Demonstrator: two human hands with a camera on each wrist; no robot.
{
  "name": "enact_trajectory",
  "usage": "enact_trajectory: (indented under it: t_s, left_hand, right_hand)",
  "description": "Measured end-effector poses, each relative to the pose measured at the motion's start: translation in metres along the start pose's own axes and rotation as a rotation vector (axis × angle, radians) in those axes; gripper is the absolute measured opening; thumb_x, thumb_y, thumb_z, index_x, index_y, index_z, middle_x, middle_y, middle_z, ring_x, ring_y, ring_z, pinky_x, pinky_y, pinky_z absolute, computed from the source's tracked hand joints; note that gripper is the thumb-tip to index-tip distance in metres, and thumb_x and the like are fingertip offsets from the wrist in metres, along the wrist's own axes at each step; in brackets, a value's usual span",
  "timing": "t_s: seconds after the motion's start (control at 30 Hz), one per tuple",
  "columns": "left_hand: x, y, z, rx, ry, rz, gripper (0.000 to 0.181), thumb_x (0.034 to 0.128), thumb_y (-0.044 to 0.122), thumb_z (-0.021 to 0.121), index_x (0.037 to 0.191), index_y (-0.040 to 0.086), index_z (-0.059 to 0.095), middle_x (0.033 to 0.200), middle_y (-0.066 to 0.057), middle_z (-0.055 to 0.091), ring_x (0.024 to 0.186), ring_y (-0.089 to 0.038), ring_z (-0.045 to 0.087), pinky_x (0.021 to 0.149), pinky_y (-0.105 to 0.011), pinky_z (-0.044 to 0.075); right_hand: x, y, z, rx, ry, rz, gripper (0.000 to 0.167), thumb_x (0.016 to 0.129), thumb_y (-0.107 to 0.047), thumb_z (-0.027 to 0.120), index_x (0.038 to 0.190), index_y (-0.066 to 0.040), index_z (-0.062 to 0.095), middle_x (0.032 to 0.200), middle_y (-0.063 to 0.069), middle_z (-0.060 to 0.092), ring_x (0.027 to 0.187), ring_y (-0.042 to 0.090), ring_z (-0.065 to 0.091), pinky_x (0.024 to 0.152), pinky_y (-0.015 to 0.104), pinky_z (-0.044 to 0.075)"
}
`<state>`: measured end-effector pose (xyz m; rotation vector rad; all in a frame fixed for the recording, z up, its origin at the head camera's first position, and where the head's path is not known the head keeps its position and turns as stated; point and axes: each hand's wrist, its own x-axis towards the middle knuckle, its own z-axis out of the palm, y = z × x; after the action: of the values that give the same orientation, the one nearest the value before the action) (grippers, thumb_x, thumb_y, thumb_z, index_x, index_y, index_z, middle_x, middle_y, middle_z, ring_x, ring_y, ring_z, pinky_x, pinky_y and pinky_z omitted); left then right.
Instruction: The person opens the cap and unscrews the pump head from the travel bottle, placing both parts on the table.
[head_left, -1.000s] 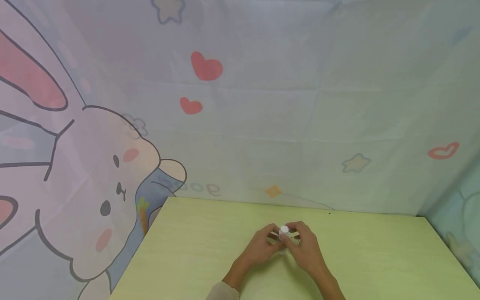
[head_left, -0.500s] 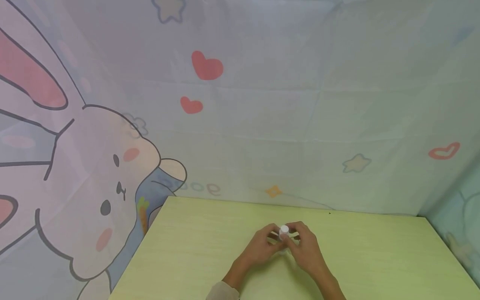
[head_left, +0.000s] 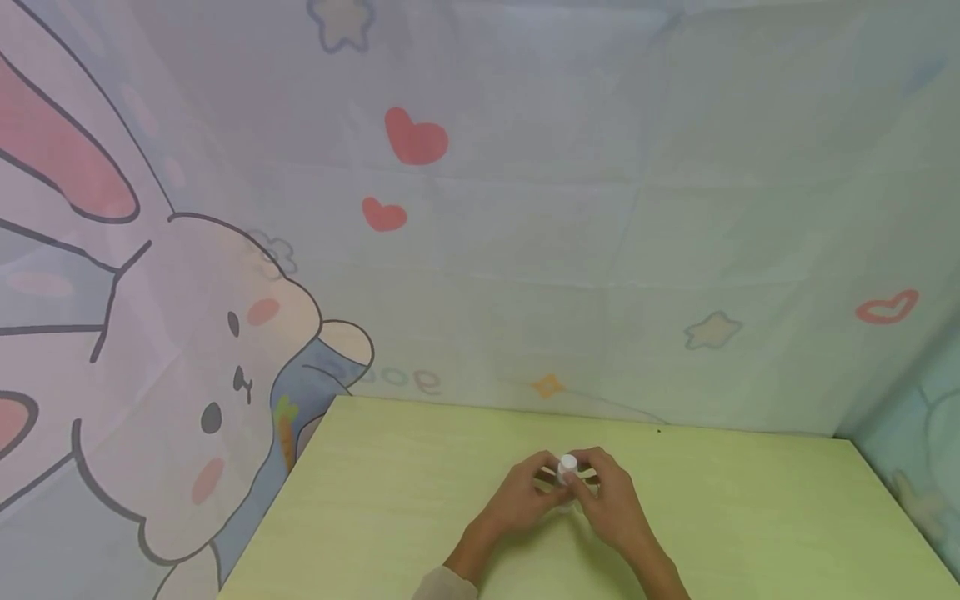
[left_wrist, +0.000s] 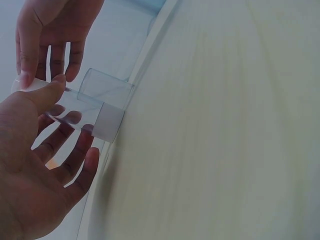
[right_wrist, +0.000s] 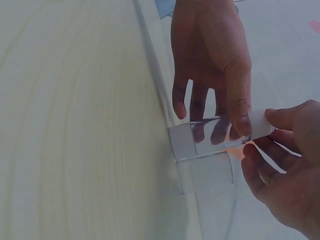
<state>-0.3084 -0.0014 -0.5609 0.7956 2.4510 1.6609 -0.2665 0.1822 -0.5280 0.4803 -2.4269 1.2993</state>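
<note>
Bottle (right_wrist: 208, 135) in left hand (head_left: 521, 497), cap (right_wrist: 259, 125) in right hand (head_left: 611, 500), faint backdrop lettering (head_left: 426, 382)

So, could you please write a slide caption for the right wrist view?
Left hand holds a clear bottle; right hand pinches its white cap.

"Where's the bottle (right_wrist: 205, 143)?"

"Upright on the table (head_left: 375, 500), its cap (head_left: 567, 462) on top — left hand (head_left: 525, 496) on its left side, right hand (head_left: 611, 498) at the cap."

"And the cup (right_wrist: 207, 173)?"

"Just right of the bottle. The cloth (head_left: 525, 250) hangs behind the table."
</note>
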Motion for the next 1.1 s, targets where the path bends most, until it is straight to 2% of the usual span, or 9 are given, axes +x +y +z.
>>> enact_trajectory:
  t_s: [0.23, 0.4, 0.57, 0.8, 1.1]
  left_hand:
    - [-0.0019, -0.0014, -0.0001, -0.008, -0.013, -0.002, 0.022, 0.1012, 0.036, 0.075, 0.112, 0.02, 0.065, 0.124, 0.008, 0.066, 0.116, -0.021, 0.066, 0.09, -0.027, 0.057]
    - [-0.0011, -0.0017, 0.0003, -0.012, -0.013, 0.003, 0.021, 0.1013, 0.036, 0.075, 0.111, 0.021, 0.065, 0.123, 0.009, 0.066, 0.116, -0.021, 0.066, 0.089, -0.027, 0.057]
    - [0.0004, -0.0017, 0.0003, -0.019, -0.009, 0.01, 0.02, 0.1013, 0.035, 0.076, 0.11, 0.02, 0.065, 0.123, 0.008, 0.066, 0.115, -0.02, 0.067, 0.089, -0.027, 0.057]
    - [0.0004, -0.0027, -0.0003, -0.019, -0.012, 0.008, 0.02, 0.1017, 0.035, 0.075, 0.111, 0.02, 0.065, 0.124, 0.008, 0.066, 0.116, -0.02, 0.066, 0.088, -0.026, 0.057]
    - [-0.0005, -0.0028, -0.0003, -0.038, -0.026, 0.007, 0.021, 0.1023, 0.034, 0.074, 0.113, 0.019, 0.064, 0.125, 0.009, 0.065, 0.117, -0.021, 0.066, 0.089, -0.026, 0.057]
  right_hand:
    - [-0.0012, -0.0004, 0.001, -0.006, 0.012, 0.005, 0.025, 0.099, -0.014, 0.077, 0.121, -0.006, 0.069, 0.113, 0.0, 0.068, 0.11, 0.027, 0.061, 0.089, 0.051, 0.06]
    - [-0.0005, -0.0001, 0.001, -0.019, 0.032, 0.03, 0.027, 0.099, -0.019, 0.079, 0.12, -0.007, 0.068, 0.114, -0.001, 0.067, 0.111, 0.024, 0.06, 0.09, 0.044, 0.059]
    - [0.0002, 0.0, 0.0005, -0.016, 0.037, 0.037, 0.027, 0.097, -0.018, 0.08, 0.117, -0.007, 0.067, 0.113, -0.001, 0.068, 0.111, 0.026, 0.061, 0.091, 0.039, 0.058]
    - [0.0012, -0.0002, 0.0007, -0.019, 0.032, 0.027, 0.024, 0.098, -0.016, 0.079, 0.117, -0.007, 0.068, 0.113, 0.0, 0.068, 0.111, 0.025, 0.061, 0.09, 0.043, 0.059]
    - [0.0002, 0.0017, 0.0015, -0.035, 0.03, 0.015, 0.022, 0.099, -0.017, 0.078, 0.116, -0.007, 0.068, 0.114, -0.001, 0.068, 0.11, 0.021, 0.059, 0.089, 0.042, 0.059]
